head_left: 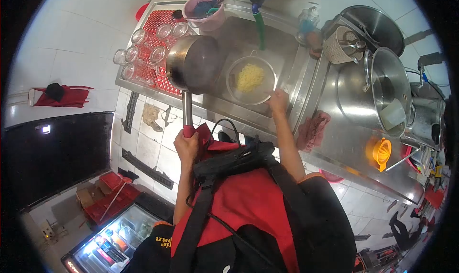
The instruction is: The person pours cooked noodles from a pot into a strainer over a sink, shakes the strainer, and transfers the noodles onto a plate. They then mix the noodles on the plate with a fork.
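Clasping the deep, round steel pan (196,60) by its handle through red cloth (189,130), the left hand (186,147) is curled just outside the rectangular steel sink (239,30); the right hand (278,101) grips the edge of the round wire-mesh strainer (246,98), which sits over the sink. The pan, at the sink's left, looks heavy, perhaps hot: handle only. The strainer's yellow strands (250,78) seem soft, slippery. Yellow sleeve lettering (164,242) partly reads "pan".

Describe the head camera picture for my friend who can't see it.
A person's left hand holds a pan by its handle; the right hand holds a strainer of yellow food over a metal sink. Glass jars sit on a red mat.
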A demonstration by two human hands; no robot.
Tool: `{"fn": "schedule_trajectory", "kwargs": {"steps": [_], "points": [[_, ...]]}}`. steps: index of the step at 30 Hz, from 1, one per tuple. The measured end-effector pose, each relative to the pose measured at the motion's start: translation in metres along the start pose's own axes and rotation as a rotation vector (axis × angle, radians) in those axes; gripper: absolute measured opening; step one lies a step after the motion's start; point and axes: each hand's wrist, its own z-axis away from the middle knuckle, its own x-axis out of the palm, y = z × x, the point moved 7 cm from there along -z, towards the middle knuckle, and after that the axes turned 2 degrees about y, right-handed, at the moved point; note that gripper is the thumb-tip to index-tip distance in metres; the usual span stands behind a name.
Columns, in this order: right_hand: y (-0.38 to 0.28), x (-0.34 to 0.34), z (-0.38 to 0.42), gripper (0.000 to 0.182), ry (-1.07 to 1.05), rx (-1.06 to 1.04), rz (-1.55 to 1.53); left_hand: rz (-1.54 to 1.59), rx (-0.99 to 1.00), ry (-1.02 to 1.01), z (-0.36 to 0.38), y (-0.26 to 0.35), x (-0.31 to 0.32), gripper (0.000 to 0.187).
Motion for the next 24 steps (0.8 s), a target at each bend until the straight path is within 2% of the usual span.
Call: {"fn": "schedule_trajectory", "kwargs": {"steps": [6,24], "points": [[0.012,-0.005,-0.007,0.016,-0.001,0.004,-0.052,-0.012,-0.088,-0.02,0.006,0.014,-0.005,0.021],[0.0,-0.002,0.009,0.014,0.028,0.089,-0.073,-0.029,-0.093,-0.029,0.003,0.003,-0.01,0.023]]}}
